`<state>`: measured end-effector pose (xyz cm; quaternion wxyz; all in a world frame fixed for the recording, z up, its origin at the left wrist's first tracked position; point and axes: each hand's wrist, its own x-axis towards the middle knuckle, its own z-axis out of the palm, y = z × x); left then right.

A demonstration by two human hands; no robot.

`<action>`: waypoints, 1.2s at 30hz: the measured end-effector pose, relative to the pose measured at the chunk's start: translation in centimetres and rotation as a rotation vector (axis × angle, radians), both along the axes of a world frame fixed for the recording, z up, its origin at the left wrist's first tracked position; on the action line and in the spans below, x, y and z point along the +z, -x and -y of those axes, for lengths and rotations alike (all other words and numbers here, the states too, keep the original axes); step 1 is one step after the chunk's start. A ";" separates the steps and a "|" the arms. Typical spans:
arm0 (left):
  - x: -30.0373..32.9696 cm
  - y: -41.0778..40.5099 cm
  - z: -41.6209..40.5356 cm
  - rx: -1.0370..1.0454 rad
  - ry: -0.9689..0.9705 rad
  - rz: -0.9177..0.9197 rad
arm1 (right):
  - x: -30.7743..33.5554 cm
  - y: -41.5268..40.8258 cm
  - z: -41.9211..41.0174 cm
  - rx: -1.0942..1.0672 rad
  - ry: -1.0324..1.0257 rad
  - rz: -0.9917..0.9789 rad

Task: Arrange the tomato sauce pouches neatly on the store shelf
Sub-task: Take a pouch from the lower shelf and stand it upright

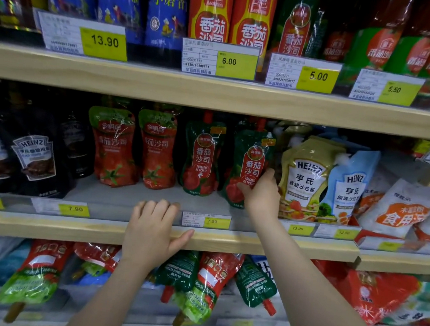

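Note:
On the middle shelf (117,196) stand several tomato sauce pouches. Two red ones (113,148) (158,150) stand upright on the left. A dark green ketchup pouch (201,159) stands beside them. My right hand (262,193) grips the lower part of another green ketchup pouch (250,163), which leans to the right. My left hand (151,230) rests on the shelf's front edge, fingers curled over the rail and thumb under it.
Black Heinz pouches (35,157) stand at the left, Heinz salad dressing pouches (309,176) at the right. Price tags (205,220) line the rail. Bottles fill the upper shelf. Below, several red and green pouches (205,287) lie upside down.

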<state>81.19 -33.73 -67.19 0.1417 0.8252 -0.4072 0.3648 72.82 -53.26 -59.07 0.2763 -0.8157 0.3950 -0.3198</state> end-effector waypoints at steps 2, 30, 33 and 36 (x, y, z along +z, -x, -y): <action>-0.1 -0.1 0.1 0.002 0.005 0.012 | -0.1 -0.8 0.5 -0.012 -0.010 -0.009; 2.2 3.5 1.3 -0.096 -0.166 -0.128 | -3.3 15.1 5.4 0.319 0.483 -0.153; 1.3 7.5 3.9 -0.310 -0.188 -0.082 | -4.4 15.8 6.4 0.333 0.565 -0.108; -1.8 11.4 6.0 -0.549 -0.319 -0.029 | -4.9 15.9 6.9 0.379 0.560 -0.055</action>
